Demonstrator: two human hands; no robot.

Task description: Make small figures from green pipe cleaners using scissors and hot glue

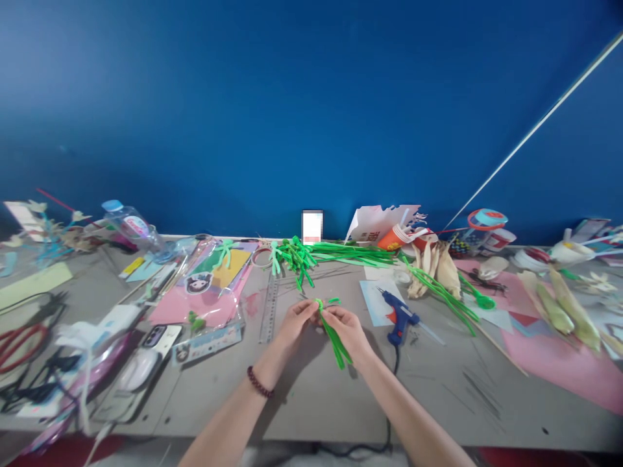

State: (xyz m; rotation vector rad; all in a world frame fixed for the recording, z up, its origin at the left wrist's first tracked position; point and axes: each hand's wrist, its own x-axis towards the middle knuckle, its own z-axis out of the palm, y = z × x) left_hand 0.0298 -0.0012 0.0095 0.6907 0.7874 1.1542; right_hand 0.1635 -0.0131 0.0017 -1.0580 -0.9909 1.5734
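My left hand (pixel 298 322) and my right hand (pixel 348 329) meet over the middle of the grey table (pixel 311 402). Between their fingertips they pinch the upper end of a bundle of green fuzzy stems (pixel 335 344), whose loose ends hang down toward me under my right hand. A small loop shows at the top of the bundle. Just beyond my fingers lies a short green piece (pixel 333 301). Farther back are a pile of twisted green stems (pixel 296 256) and long straight green stems (pixel 355 253).
A blue glue gun (pixel 402 318) with a cord lies right of my hands. On the left are a clear ruler (pixel 268 308), a bag of coloured sheets (pixel 214 279), a phone (pixel 141 370), red-handled scissors (pixel 22 347) and a bottle (pixel 129 224). Dried husks (pixel 445 272) stand at the back right.
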